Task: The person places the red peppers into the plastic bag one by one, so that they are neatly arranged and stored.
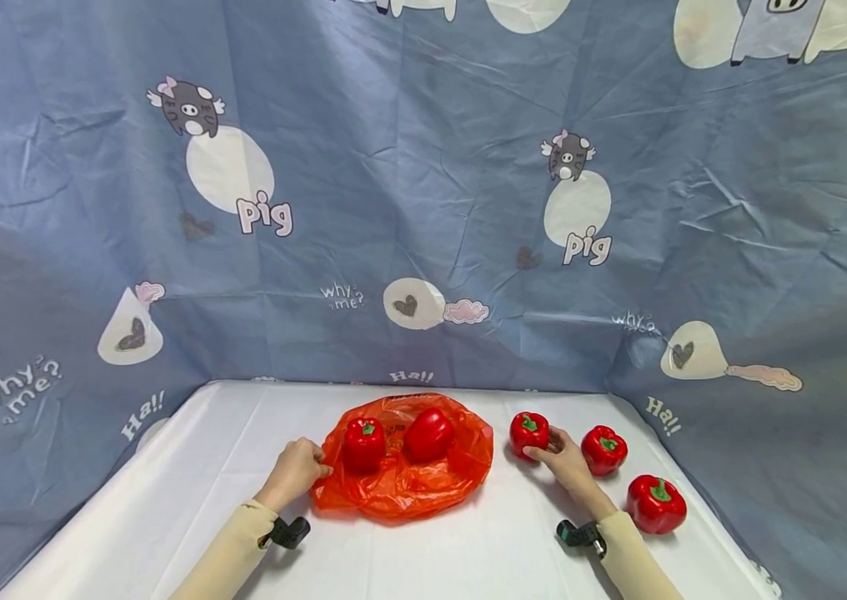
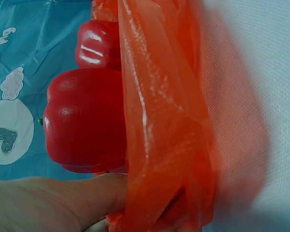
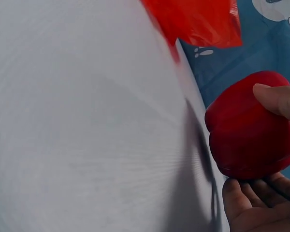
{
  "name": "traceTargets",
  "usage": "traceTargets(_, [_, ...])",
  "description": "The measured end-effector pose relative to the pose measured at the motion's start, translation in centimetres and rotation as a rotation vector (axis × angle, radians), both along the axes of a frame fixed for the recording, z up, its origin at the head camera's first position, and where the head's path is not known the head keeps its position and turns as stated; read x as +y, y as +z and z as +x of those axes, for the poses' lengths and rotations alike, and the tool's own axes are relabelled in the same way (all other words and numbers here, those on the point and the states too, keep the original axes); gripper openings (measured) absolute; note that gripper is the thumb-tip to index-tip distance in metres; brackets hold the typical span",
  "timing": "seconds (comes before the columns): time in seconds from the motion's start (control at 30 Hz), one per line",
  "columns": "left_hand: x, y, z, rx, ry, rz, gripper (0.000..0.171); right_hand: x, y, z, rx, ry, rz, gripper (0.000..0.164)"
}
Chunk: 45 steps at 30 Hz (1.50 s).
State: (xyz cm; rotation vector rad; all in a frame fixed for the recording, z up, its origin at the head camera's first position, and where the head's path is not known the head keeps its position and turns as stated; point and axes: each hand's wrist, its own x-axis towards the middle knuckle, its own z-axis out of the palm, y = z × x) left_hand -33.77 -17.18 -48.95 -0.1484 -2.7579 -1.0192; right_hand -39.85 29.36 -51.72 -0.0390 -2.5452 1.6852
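Observation:
An orange-red plastic bag [image 1: 393, 504] lies spread on the white cloth, its mouth turned up. Two red bell peppers sit inside: an upright one [image 1: 363, 454] with its green stem up, and a tilted one [image 1: 428, 435]. My left hand [image 1: 294, 473] pinches the bag's left rim; in the left wrist view, the thumb is inside and the fingers show behind the film [image 2: 166, 111]. To the right of the bag, my right hand [image 1: 568, 465] grips another red bell pepper [image 3: 249, 128] between thumb and fingers. A shadow lies on the cloth beside that pepper.
Two more red bell peppers stand on the right: one [image 1: 604, 451] just beyond my right hand, the other [image 1: 656, 505] nearer, beside the right forearm. A blue patterned curtain [image 1: 423, 208] rises behind and along both sides of the white-covered table [image 1: 423, 567].

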Motion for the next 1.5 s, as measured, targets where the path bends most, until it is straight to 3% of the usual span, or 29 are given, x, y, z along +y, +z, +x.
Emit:
traceTargets(0.43, [0.0,0.5,0.1,0.001,0.004,-0.016,0.032,-0.5,2.4,0.4,-0.032,0.006,-0.003,0.092])
traceTargets(0.87, [0.1,0.6,0.2,0.007,-0.003,-0.025,0.031,-3.3,5.9,1.9,0.010,0.123,-0.176,0.076])
traceTargets(1.1, [0.2,0.4,0.1,0.016,-0.003,-0.036,0.042,-6.2,7.4,2.7,0.052,0.213,-0.241,0.069])
traceTargets(1.27, [0.2,0.3,0.1,0.016,-0.008,-0.031,0.044,-9.2,7.3,3.1,0.077,0.287,-0.251,0.066])
traceTargets(1.5, [0.1,0.3,0.1,-0.003,-0.009,-0.014,0.046,-14.3,6.1,4.3,0.042,0.338,-0.152,0.071])
